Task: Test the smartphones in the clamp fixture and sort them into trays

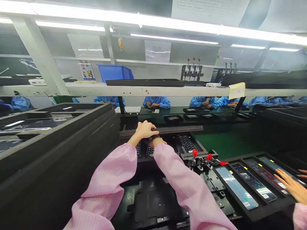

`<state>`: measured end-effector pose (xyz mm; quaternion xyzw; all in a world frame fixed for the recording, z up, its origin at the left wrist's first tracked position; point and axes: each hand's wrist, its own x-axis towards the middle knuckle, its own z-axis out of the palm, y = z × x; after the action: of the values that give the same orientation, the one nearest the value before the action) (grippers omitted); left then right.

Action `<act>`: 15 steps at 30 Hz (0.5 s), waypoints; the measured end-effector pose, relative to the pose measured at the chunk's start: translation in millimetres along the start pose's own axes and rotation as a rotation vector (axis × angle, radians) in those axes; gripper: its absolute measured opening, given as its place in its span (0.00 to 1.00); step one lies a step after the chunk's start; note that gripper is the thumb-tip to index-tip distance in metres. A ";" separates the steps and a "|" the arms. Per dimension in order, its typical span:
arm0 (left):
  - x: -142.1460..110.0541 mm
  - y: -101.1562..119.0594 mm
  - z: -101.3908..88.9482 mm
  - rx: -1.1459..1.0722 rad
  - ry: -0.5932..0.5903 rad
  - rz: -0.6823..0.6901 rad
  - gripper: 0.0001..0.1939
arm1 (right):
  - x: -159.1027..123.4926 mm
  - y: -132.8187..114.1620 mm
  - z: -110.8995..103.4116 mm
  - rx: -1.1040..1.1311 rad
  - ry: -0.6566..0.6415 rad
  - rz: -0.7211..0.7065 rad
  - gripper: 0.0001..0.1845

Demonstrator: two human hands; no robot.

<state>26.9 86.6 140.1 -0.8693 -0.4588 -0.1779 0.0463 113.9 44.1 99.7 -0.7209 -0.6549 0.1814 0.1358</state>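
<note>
Beyond the near pink sleeves (105, 182), the left hand (144, 129) and right hand (158, 141) are being held over the tray (145, 159), best kept off its screens (187, 143); the fingers' grip cannot be told.

Ribbed cloth on my sleeves (107, 175)
Round me: matt phone tray (142, 159), glossy smartphone screens (237, 187), shiny metal toggle clamps (200, 163), smooth grips (194, 153).
</note>
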 end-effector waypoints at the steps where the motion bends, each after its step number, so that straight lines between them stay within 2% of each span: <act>1: -4.9 2.1 3.0 -0.002 0.014 0.006 0.14 | -15.5 6.8 -1.7 -0.001 0.030 0.000 0.29; 5: -35.6 12.7 19.9 -0.020 0.097 0.022 0.13 | -95.5 53.7 -9.7 0.018 0.185 -0.125 0.26; 6: -45.9 15.1 25.1 -0.027 0.119 0.022 0.12 | -113.1 66.5 -13.1 0.071 0.269 -0.178 0.24; 8: -68.6 18.9 35.9 -0.043 0.151 0.023 0.12 | -136.3 86.2 -21.4 0.167 0.373 -0.226 0.21; 11: -101.9 22.1 51.7 -0.061 0.173 0.026 0.11 | -134.7 90.0 -32.7 0.249 0.476 -0.303 0.17; 13: -117.9 22.8 60.1 -0.061 0.189 0.018 0.12 | -113.5 75.3 -34.3 0.253 0.483 -0.367 0.16; 15: -126.1 22.3 65.8 -0.056 0.209 0.016 0.13 | -83.4 52.6 -29.2 0.242 0.432 -0.411 0.16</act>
<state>-2.4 -8.7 36.2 -0.8506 -0.4393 -0.2800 0.0712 167.4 -43.0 110.2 -0.5741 -0.7166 0.0696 0.3899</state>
